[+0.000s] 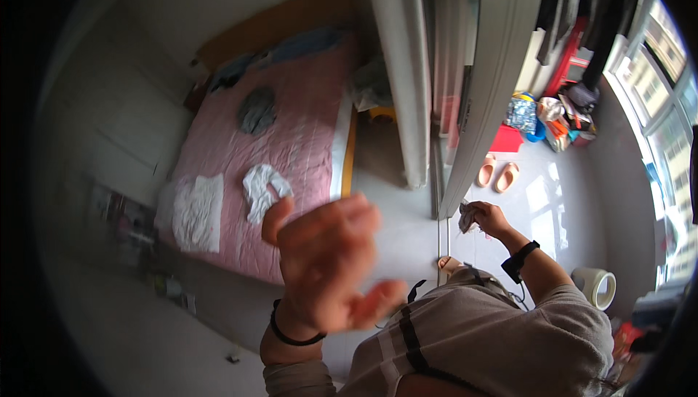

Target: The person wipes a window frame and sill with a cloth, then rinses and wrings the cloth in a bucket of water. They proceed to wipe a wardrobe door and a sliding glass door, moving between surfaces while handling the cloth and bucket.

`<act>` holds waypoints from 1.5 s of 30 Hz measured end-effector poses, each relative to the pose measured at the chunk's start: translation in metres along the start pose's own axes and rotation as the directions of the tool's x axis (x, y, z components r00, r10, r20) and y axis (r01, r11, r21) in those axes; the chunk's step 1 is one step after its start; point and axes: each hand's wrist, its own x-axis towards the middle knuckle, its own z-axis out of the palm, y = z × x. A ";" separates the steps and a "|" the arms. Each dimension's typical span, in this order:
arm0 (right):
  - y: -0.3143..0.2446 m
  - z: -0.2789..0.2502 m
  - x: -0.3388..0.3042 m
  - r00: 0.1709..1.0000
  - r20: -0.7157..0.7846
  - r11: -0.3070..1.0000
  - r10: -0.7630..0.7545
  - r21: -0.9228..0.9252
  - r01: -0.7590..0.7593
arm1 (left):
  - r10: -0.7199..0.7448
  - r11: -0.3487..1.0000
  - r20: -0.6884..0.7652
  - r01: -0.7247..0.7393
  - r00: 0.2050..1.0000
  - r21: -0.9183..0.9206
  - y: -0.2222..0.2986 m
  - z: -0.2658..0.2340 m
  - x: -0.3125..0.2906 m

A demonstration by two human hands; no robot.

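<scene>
My left hand [331, 262] is raised close to the camera and slightly blurred. Its thumb stands away from the partly curled fingers, and nothing shows in it. Lower down, beside the edge of a sliding door frame [486, 99], my right hand [491, 218] grips a crumpled greyish-white cloth [466, 221]. The cloth hangs from the fingers above the doorway floor; its full shape cannot be made out. Past my left hand, a white garment [256, 179] and a folded white cloth [198, 214] lie on a bed with a pink cover [298, 117].
A grey bundle [257, 111] lies farther up the bed. A pale curtain [401, 70] hangs by the doorway. Through it are peach slippers [507, 177], a pile of bags [558, 122], a white cylindrical container [603, 289] and hanging dark clothes [618, 15] near the windows.
</scene>
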 end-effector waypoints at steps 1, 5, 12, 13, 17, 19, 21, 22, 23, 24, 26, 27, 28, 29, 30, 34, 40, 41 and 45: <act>-0.010 0.001 -0.008 0.997 -0.075 0.994 0.009 0.113 0.000 | -0.014 0.999 -0.009 0.014 1.000 -0.048 -0.012 -0.003 0.001; -0.052 0.002 -0.031 0.926 -0.367 0.882 0.091 0.461 0.097 | -0.136 0.911 -0.037 0.110 0.990 -0.397 -0.064 0.014 -0.010; -0.154 -0.021 -0.036 0.679 -0.733 0.511 0.032 0.596 0.619 | -0.113 0.855 0.214 0.205 0.970 -0.476 -0.110 0.087 -0.022; -0.170 -0.028 -0.032 0.656 -0.754 0.557 -0.041 0.528 0.641 | -0.109 0.855 0.233 0.210 0.966 -0.474 -0.114 0.098 -0.020; -0.230 -0.043 -0.006 0.426 -0.873 0.559 -0.237 0.236 0.795 | -0.117 0.828 0.244 0.230 0.963 -0.512 -0.134 0.154 -0.016; -0.257 -0.052 0.014 0.271 -0.910 0.522 -0.314 0.073 0.850 | -0.131 0.819 0.327 0.288 0.936 -0.496 -0.145 0.181 -0.015; -0.278 -0.059 0.035 0.214 -0.901 0.581 -0.377 -0.050 0.812 | -0.149 0.816 0.385 0.334 0.911 -0.473 -0.158 0.205 -0.009; -0.286 -0.067 0.049 0.166 -0.864 0.636 -0.475 -0.206 0.744 | -0.155 0.818 0.403 0.346 0.902 -0.460 -0.166 0.216 -0.004; -0.291 -0.074 0.065 0.064 -0.767 0.692 -0.639 -0.537 0.482 | -0.131 0.826 0.373 0.309 0.918 -0.471 -0.173 0.227 0.002; -0.295 -0.075 0.085 0.070 -0.751 0.681 -0.657 -0.551 0.482 | -0.116 0.826 0.342 0.282 0.933 -0.488 -0.179 0.238 0.006; -0.280 -0.071 0.104 -0.012 -0.648 0.611 -0.761 -0.724 0.319 | -0.139 0.808 0.347 0.309 0.927 -0.502 -0.187 0.257 0.012; -0.268 -0.068 0.112 -0.005 -0.640 0.609 -0.769 -0.735 0.298 | -0.149 0.792 0.347 0.322 0.926 -0.518 -0.191 0.268 0.018; -0.253 -0.061 0.118 0.025 -0.648 0.628 -0.761 -0.727 0.276 | -0.028 0.860 0.202 0.127 0.979 -0.494 -0.195 0.279 0.024; -0.235 -0.056 0.122 0.067 -0.615 0.609 -0.786 -0.751 0.255 | -0.046 0.837 0.224 0.160 0.974 -0.523 -0.198 0.289 0.030; -0.215 -0.048 0.121 0.186 -0.606 0.633 -0.774 -0.750 0.192 | -0.060 0.813 0.268 0.203 0.962 -0.546 -0.198 0.298 0.034; -0.143 -0.014 0.111 0.350 -0.547 0.631 -0.760 -0.750 0.200 | -0.161 0.452 0.445 0.467 0.881 -0.760 -0.194 0.325 0.042; -0.141 0.002 0.120 0.359 -0.677 0.744 -0.642 -0.662 0.083 | -0.089 0.524 0.424 0.405 0.901 -0.749 -0.200 0.331 0.047; -0.157 -0.003 0.125 0.279 -0.681 0.727 -0.677 -0.678 0.108 | -0.071 0.489 0.415 0.394 0.907 -0.778 -0.203 0.330 0.048; -0.246 -0.047 0.127 0.072 -0.666 0.669 -0.742 -0.731 0.136 | 0.022 0.394 0.454 0.410 0.891 -0.823 -0.220 0.328 0.054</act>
